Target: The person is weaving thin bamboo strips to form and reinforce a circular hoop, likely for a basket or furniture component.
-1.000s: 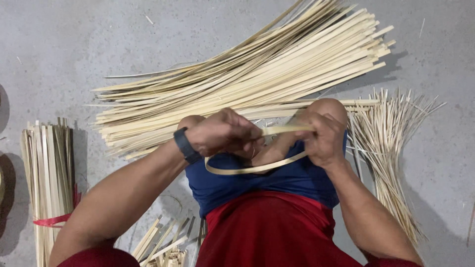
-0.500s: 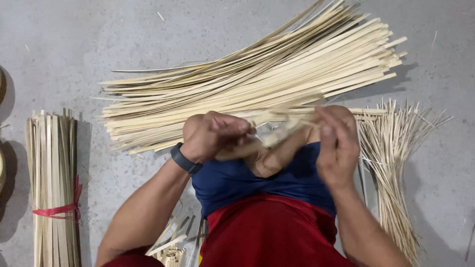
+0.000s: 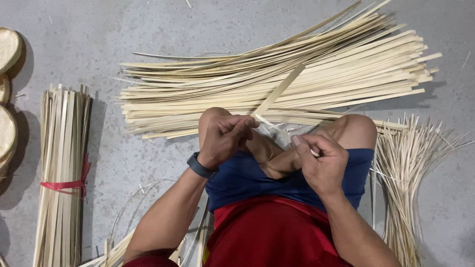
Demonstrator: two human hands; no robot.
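Note:
My left hand [image 3: 225,138], with a dark watch on its wrist, pinches the lower end of a flat pale bamboo strip [image 3: 279,91] that slants up and to the right over the big pile of strips [image 3: 277,81]. My right hand [image 3: 321,160] is closed over my knees, and a small pale bit shows between its fingers; what it is I cannot tell. Both hands hover above my crossed legs in blue shorts [image 3: 252,178] and a red shirt.
A bundle of short strips tied with red band [image 3: 62,173] lies at the left. Thin bamboo sticks [image 3: 410,168] fan out at the right. Round woven pieces [image 3: 7,49] sit at the left edge. Loose strips [image 3: 118,247] lie by my left elbow on the grey concrete floor.
The curved strip that both hands bent into a loop is gone from between them. The hands have separated, and the left now holds one strip pointing up and right.

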